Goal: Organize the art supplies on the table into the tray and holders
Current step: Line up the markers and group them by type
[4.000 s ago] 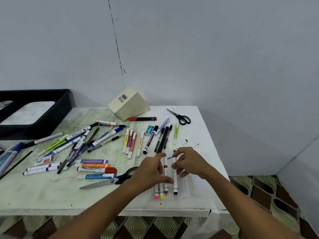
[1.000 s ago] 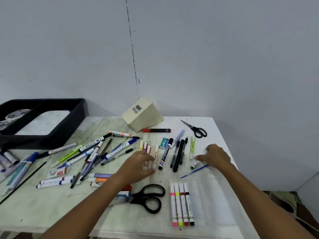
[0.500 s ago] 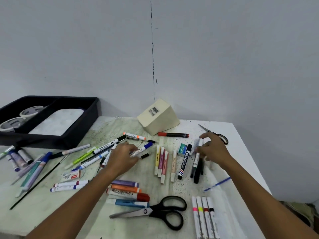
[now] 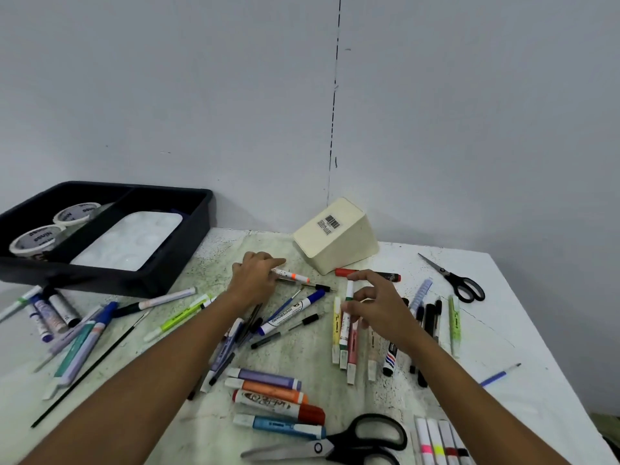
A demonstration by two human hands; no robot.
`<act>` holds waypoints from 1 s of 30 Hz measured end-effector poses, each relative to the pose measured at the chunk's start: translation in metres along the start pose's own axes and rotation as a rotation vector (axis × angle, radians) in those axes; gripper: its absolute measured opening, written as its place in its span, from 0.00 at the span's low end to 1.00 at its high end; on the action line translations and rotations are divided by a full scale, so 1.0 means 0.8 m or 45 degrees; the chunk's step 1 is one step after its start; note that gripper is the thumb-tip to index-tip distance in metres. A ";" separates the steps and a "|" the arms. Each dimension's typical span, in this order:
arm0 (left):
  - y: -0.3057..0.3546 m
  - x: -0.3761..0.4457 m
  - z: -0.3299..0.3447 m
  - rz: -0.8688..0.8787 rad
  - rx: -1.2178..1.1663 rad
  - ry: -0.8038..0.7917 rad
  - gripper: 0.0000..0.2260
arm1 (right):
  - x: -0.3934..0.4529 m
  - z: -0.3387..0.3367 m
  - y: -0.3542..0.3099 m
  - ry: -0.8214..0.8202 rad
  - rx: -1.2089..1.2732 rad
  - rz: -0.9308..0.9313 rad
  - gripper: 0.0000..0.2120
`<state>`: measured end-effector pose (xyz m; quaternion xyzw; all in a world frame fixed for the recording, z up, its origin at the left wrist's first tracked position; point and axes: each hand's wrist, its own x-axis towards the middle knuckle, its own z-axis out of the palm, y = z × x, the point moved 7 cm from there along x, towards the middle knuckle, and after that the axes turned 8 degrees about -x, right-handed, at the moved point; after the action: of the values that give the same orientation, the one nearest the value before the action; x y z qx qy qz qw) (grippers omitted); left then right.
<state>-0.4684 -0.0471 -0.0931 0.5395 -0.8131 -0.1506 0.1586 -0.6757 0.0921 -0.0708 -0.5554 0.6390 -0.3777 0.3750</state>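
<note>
Markers and pens lie loose in front of the tipped cream holder, none yet in it. Left hand pinches an orange-banded pen just left of the holder; right hand pinches a green-banded marker just before it. With the holder on its side, anything dropped in would likely roll back out.

I see a speckled, green-stained white tabletop, black plastic tray, cream holder block bearing a black barcode, and black-handled scissors nearest me.
</note>
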 end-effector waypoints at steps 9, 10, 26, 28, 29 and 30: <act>-0.010 0.037 0.014 0.079 0.142 -0.043 0.15 | -0.007 -0.011 0.020 0.047 0.031 0.095 0.19; -0.010 0.037 0.011 0.097 0.140 -0.022 0.14 | -0.007 -0.012 0.021 0.054 0.038 0.091 0.19; 0.104 -0.148 -0.021 0.217 -0.589 -0.062 0.43 | -0.078 -0.050 0.016 -0.007 0.040 -0.086 0.19; 0.136 -0.168 -0.010 0.205 -0.735 -0.118 0.41 | -0.100 -0.068 0.025 -0.003 0.041 -0.056 0.19; 0.153 -0.178 -0.005 0.178 -0.813 -0.144 0.39 | -0.112 -0.078 0.030 -0.003 0.044 -0.040 0.19; 0.168 -0.187 0.001 0.147 -0.887 -0.171 0.38 | -0.121 -0.086 0.035 -0.009 0.047 -0.025 0.19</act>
<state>-0.5249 0.1416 -0.0524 0.3953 -0.7507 -0.4446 0.2874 -0.7393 0.1955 -0.0604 -0.5558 0.6252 -0.3911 0.3836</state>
